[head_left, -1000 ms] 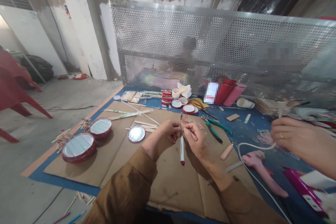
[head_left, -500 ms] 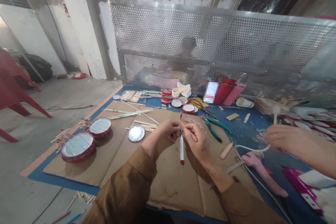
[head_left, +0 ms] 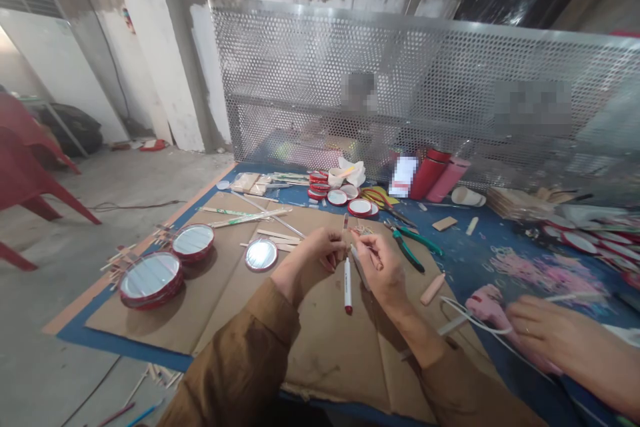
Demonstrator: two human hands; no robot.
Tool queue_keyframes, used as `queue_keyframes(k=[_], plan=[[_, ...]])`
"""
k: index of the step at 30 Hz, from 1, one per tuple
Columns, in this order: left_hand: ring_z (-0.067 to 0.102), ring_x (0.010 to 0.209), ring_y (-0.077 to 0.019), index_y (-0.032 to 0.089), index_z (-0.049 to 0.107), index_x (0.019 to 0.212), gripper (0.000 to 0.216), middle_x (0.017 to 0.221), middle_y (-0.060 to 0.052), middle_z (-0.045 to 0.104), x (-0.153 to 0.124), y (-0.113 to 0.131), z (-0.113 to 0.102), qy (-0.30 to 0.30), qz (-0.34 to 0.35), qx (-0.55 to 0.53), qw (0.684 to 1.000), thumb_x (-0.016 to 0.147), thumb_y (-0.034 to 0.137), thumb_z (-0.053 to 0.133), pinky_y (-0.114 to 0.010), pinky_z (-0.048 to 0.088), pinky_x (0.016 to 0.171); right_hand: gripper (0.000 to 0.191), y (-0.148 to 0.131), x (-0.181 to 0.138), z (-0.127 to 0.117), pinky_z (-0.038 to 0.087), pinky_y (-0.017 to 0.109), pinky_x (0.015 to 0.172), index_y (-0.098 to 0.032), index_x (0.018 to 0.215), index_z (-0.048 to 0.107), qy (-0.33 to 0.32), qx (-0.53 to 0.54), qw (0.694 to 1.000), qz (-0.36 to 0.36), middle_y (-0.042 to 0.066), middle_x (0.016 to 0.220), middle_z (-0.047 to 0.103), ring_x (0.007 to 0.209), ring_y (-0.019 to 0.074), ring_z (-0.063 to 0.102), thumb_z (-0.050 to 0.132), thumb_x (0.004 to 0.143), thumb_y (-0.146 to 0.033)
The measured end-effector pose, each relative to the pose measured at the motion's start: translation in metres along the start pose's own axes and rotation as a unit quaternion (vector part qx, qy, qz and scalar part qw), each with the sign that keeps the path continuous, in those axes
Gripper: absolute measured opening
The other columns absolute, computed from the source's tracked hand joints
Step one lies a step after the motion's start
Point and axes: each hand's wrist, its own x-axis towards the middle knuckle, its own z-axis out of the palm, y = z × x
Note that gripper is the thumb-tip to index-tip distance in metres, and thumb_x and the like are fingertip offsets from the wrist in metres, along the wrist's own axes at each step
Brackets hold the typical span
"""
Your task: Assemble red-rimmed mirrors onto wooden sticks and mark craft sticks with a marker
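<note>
Over the cardboard sheet [head_left: 320, 353], my left hand [head_left: 326, 248] pinches a small thin flat stick [head_left: 345, 221], whose upper end pokes above the fingers. My right hand [head_left: 379, 265] is close beside it, thumb and fingertips pressed together; anything in that pinch is too small to make out. Below the fingers lies a white marker [head_left: 349, 288] with a red cap end. A round red-rimmed mirror disc [head_left: 261, 254] and pale wooden sticks [head_left: 280, 239] rest to the left. Green-handled pliers [head_left: 407, 248] lie to the right, near a beige tapered piece [head_left: 433, 288].
Stacked red-rimmed discs [head_left: 150, 278] stand at left. A co-worker's hand [head_left: 545, 327] is over a pink glue gun [head_left: 486, 307] at right, with its white cord nearby. Rubber bands [head_left: 545, 273], a red bottle [head_left: 429, 172] and a perforated metal screen [head_left: 310, 60] are beyond.
My right hand has shifted slightly right, away from my left, which stays put. The co-worker's hand has come down onto the glue gun, uncovering the pile of rubber bands.
</note>
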Motion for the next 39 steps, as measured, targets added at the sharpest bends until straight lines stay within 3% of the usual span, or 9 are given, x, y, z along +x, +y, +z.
queue_keyframes(k=[10,17,23,33,39], plan=[[0.056,0.042,-0.0103,0.016,0.054,0.074,0.015,0.052,0.004,0.054,0.0006,-0.0030,-0.0004,0.001,0.009,-0.012,1.000,0.084,0.025,0.061,-0.020,0.048,0.047,0.015,-0.0063,0.0025,0.0000,0.049,0.031,0.061,-0.024,0.087,0.061,-0.022,0.008,0.999,-0.025,0.002,0.073,0.067,0.064,0.0186,0.063,0.055,0.093,-0.037],[0.054,0.041,-0.0108,0.015,0.055,0.075,0.018,0.050,0.003,0.053,0.0000,-0.0019,0.0014,0.015,-0.003,-0.019,1.000,0.087,0.027,0.060,-0.021,0.047,0.047,0.014,-0.0052,0.0026,0.0008,0.051,0.031,0.067,-0.024,0.088,0.062,-0.023,-0.007,0.999,-0.041,0.004,0.079,0.069,0.073,0.0202,0.065,0.055,0.093,-0.035],[0.055,0.042,-0.0109,0.015,0.053,0.069,0.022,0.051,0.002,0.053,-0.0022,0.0022,0.0020,0.006,-0.025,-0.021,0.999,0.089,0.022,0.057,-0.022,0.048,0.047,0.015,0.0008,0.0004,0.0004,0.052,0.033,0.067,-0.024,0.094,0.062,-0.012,-0.013,1.000,-0.018,0.006,0.085,0.073,0.075,0.0211,0.068,0.054,0.096,-0.037],[0.055,0.043,-0.0108,0.016,0.053,0.076,0.017,0.052,0.003,0.054,0.0013,-0.0024,0.0013,0.007,-0.021,-0.022,1.000,0.092,0.021,0.054,-0.022,0.048,0.048,0.016,-0.0055,0.0027,-0.0002,0.051,0.032,0.065,-0.024,0.090,0.062,-0.030,-0.010,0.999,-0.029,0.005,0.079,0.071,0.071,0.0212,0.068,0.054,0.094,-0.037],[0.056,0.044,-0.0103,0.016,0.053,0.076,0.021,0.052,0.004,0.054,0.0021,-0.0039,0.0003,0.001,-0.015,-0.021,1.000,0.090,0.028,0.061,-0.021,0.048,0.048,0.015,-0.0052,0.0028,0.0013,0.051,0.033,0.065,-0.025,0.089,0.061,-0.018,-0.014,0.999,-0.038,0.005,0.079,0.070,0.071,0.0213,0.066,0.055,0.093,-0.037]])
